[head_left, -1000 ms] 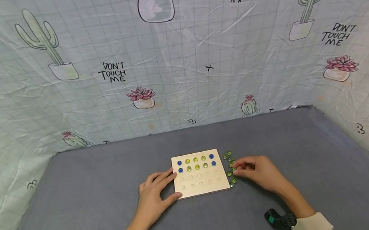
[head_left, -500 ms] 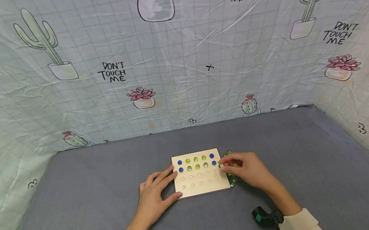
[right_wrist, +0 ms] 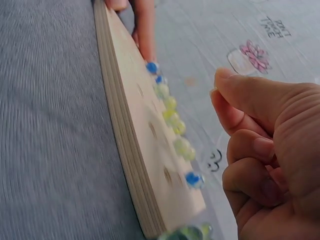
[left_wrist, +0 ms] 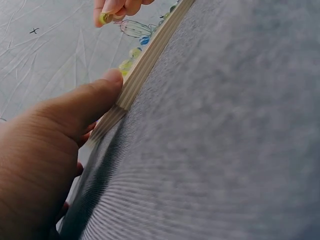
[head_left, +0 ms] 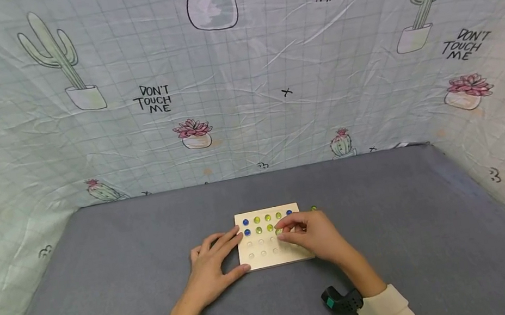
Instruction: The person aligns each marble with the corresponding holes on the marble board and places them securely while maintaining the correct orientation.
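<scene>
A pale wooden board (head_left: 259,262) with rows of round hollows lies on the grey cloth. Blue marbles (head_left: 247,232) and yellow-green marbles (head_left: 258,230) fill its two far rows; the visible near hollows hold none. My left hand (head_left: 211,266) rests at the board's left edge, fingers fairly straight, with the thumb (left_wrist: 107,82) on the near corner. Over the right half of the board, my right hand (head_left: 311,233) pinches a yellow-green marble (left_wrist: 105,18) between thumb and index finger, above the surface. That hand hides several hollows and marbles; its other fingers (right_wrist: 250,182) curl inward.
Loose green marbles (right_wrist: 187,232) lie beside the board's right edge, mostly hidden by my right hand in the head view. A cactus-print cloth (head_left: 241,87) hangs behind and at both sides of the grey-covered table (head_left: 146,235).
My right hand has taken a yellow-green marble from the loose ones at the right and carried it left over the board. The left hand stays at the board's left edge.
</scene>
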Demonstrator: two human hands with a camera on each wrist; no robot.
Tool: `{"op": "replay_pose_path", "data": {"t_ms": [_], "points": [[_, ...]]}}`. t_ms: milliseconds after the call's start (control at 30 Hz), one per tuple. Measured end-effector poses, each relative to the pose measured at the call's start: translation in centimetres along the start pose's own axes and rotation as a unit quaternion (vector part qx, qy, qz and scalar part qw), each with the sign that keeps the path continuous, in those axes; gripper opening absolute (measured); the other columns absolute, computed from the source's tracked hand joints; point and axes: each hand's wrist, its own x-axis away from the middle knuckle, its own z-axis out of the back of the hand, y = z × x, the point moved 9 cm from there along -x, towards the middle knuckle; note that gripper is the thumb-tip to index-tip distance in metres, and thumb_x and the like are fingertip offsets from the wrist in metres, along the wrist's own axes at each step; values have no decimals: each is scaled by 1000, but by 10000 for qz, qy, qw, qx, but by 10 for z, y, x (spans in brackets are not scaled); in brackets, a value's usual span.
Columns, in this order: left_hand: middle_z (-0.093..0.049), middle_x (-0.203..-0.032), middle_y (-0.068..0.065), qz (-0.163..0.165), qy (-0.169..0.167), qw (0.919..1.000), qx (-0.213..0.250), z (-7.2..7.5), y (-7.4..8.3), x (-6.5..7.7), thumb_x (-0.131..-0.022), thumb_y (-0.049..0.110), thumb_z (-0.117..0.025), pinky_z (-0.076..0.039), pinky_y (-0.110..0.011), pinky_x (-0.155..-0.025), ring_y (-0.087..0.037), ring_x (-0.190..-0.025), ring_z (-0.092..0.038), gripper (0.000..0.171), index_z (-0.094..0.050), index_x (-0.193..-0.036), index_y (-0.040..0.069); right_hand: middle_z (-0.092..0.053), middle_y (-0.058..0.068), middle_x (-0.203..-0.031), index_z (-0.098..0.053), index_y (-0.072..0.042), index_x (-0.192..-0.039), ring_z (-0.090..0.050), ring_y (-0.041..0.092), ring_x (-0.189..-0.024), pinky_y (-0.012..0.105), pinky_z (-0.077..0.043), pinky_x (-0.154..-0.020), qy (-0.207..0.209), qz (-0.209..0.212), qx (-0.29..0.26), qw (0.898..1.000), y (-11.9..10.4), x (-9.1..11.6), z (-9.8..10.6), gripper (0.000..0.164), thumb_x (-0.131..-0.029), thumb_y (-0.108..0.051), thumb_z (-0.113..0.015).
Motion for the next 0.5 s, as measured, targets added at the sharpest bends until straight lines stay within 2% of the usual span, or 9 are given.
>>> {"op": "replay_pose_path", "data": {"t_ms": [300,500], "points": [[-39,-149,7,128,-166,9998,-49,-2,-5,-4,-81,52,-71,-23,-44,-82,-22,-126,-36,70,-50,-142,22,-61,-12,-74,-74,-17,-93,-45,7,-53,23,-37,-49,-74,42,80,9999,-8,-11,-23,10,-83,-19,-77],[-39,-149,7,101,-166,9997,-128,0,-4,-3,-81,54,-69,-23,-44,-82,-21,-126,-36,72,-49,-143,22,-61,-13,-73,-74,-17,-93,-45,6,-53,23,-37,-50,78,127,132,9998,-14,-15,-36,12,-82,-18,-78]]}}
